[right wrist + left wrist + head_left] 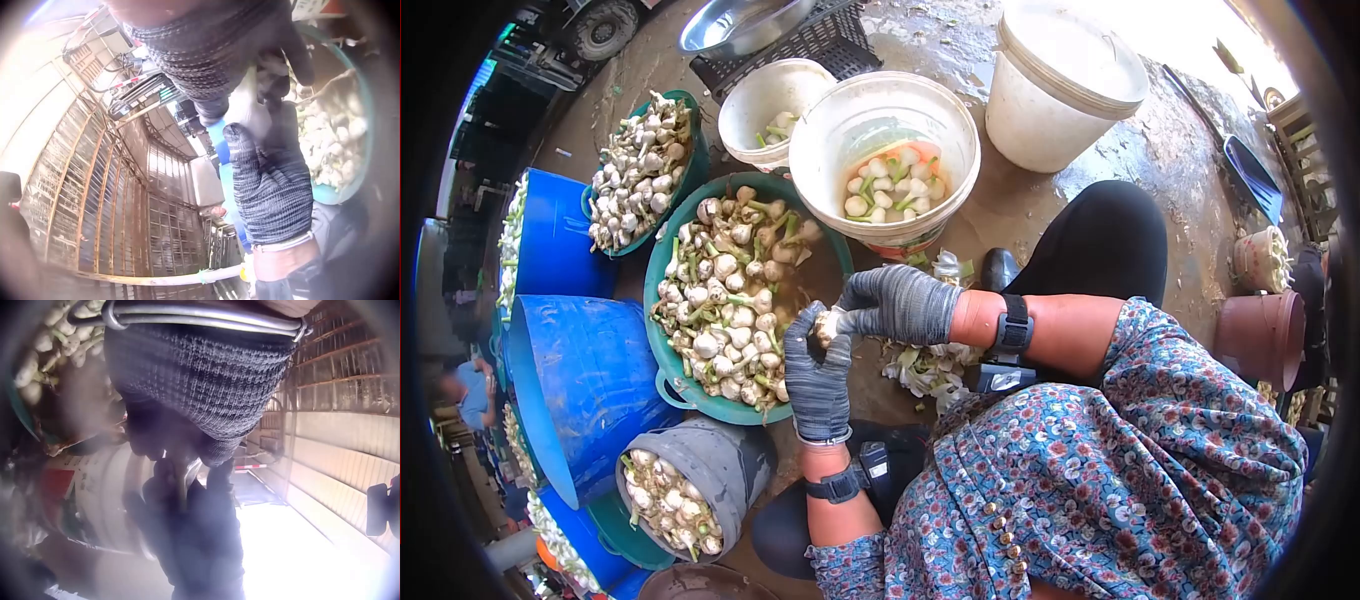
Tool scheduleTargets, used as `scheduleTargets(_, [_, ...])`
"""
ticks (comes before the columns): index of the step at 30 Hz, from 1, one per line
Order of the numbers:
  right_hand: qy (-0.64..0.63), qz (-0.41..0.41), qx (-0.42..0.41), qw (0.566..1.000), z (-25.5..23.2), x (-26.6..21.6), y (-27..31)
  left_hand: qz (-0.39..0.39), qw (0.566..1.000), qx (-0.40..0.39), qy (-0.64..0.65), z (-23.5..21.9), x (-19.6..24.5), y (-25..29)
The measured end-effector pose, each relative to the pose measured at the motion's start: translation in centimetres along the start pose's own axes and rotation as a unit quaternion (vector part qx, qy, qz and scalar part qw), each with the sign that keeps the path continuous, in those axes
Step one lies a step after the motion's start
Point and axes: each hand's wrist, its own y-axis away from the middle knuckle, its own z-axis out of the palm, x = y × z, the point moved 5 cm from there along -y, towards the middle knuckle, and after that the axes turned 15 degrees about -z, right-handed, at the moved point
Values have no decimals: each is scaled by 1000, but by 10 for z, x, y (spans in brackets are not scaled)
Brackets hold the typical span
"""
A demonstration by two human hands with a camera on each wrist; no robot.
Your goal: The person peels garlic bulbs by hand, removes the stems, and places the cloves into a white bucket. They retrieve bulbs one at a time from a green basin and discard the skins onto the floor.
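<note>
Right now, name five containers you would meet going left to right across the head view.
Tilted blue tub, large green tub of garlic, white bucket holding pale bulbs, tall white bucket, reddish bucket.

Garlic bulb (827,327) partly hidden by left hand (818,385) and right hand (905,305); can't tell if right fingers also hold a tool. Left wrist view: grip dark and blurred, print on white bucket (103,497) unreadable. Head view: metal basin (745,28) cut off far, brown tub (700,584) near. Person (476,392) at left blurred.
</note>
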Motion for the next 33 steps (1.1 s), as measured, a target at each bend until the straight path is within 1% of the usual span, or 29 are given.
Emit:
scheduleTargets(1, [0, 0, 0, 1000, -1, 0, -1, 0, 1000, 0, 0, 0, 1, 0])
scheduleTargets(3, [-35, 114, -24, 993, -2, 8, 2, 27, 999, -6, -38, 3, 9, 4])
scheduleTargets(4, [-37, 73, -6, 997, -2, 11, 1, 27, 999, -8, -39, 2, 9, 5])
scheduleTargets(5, [-37, 74, -4, 997, -4, 13, 1, 42, 998, -10, -53, 2, 11, 5])
scheduleTargets(7, [-188, 183, 23, 965, -5, 18, 4, 58, 996, -13, -66, 4, 15, 7])
scheduleTargets(8, [-119, 121, 51, 984, -4, 37, -1, 28, 999, -20, -11, 4, 13, 8])
scheduleTargets(9, [-119, 121, 52, 984, -7, 35, -1, -2, 999, -27, 44, 4, 12, 10])
scheduleTargets(10, [-109, 140, 26, 984, -9, 34, 0, 5, 998, -33, 56, 6, 20, 13])
scheduleTargets(11, [-98, 158, -2, 983, -10, 33, 2, 6, 998, -32, 56, 6, 18, 12])
scheduleTargets(12, [30, 62, -2, 998, -15, 23, 2, -13, 995, -47, 83, 5, 11, 8])
scheduleTargets(13, [30, 61, -2, 998, -14, 27, 6, -34, 991, -63, 110, 5, 4, 6])
scheduleTargets(14, [128, 22, -12, 991, -12, 30, 7, -14, 985, -83, 152, 4, 1, 6])
scheduleTargets(15, [225, -17, -22, 974, -12, 29, 8, -13, 985, -82, 153, 3, 4, 6])
scheduleTargets(16, [277, 20, -99, 955, -8, 37, 10, -20, 982, -58, 180, -1, 9, 7])
scheduleTargets(17, [278, 20, -98, 955, -8, 39, 15, -26, 977, -36, 207, -5, 12, 6])
scheduleTargets(18, [289, 36, -185, 939, -4, 36, 20, -6, 978, -26, 205, -8, 14, 2])
scheduleTargets(19, [299, 49, -272, 913, 1, 35, 27, -4, 978, -21, 207, -10, 14, 2])
scheduleTargets(20, [308, -39, -204, 928, 0, 29, 27, -9, 986, -7, 167, -15, 14, 5])
scheduleTargets(21, [310, -42, -208, 927, -1, 25, 22, -16, 992, 0, 125, -15, 15, 5])
scheduleTargets(22, [245, -84, -120, 958, -12, 9, 14, -3, 994, 4, 109, -15, 11, 2])
scheduleTargets(23, [176, -125, -29, 976, -22, -5, 8, -3, 994, 5, 111, -14, 9, 3])
scheduleTargets(24, [154, -194, 35, 968, -27, -17, 6, -10, 998, 17, 53, -12, 12, 4])
scheduleTargets(25, [154, -194, 36, 968, -29, -27, 5, -17, 999, 30, -5, -10, 13, 5])
scheduleTargets(27, [252, -239, 6, 938, -27, -51, 7, -8, 999, 41, -8, -9, 6, 2])
scheduleTargets(28, [269, -266, 22, 925, -21, -52, 7, 16, 998, 41, -45, -8, 7, 2])
scheduleTargets(29, [270, -265, 22, 925, -17, -49, 7, 40, 995, 41, -81, -6, 8, 2])
scheduleTargets(30, [283, -260, 10, 923, -13, -47, 7, 52, 994, 43, -90, -6, 8, 1])
scheduleTargets(31, [296, -255, -3, 920, -10, -44, 7, 52, 994, 43, -89, -6, 8, 2])
scheduleTargets(33, [288, -252, -2, 924, -8, -41, 6, 68, 991, 34, -112, -5, 11, 5])
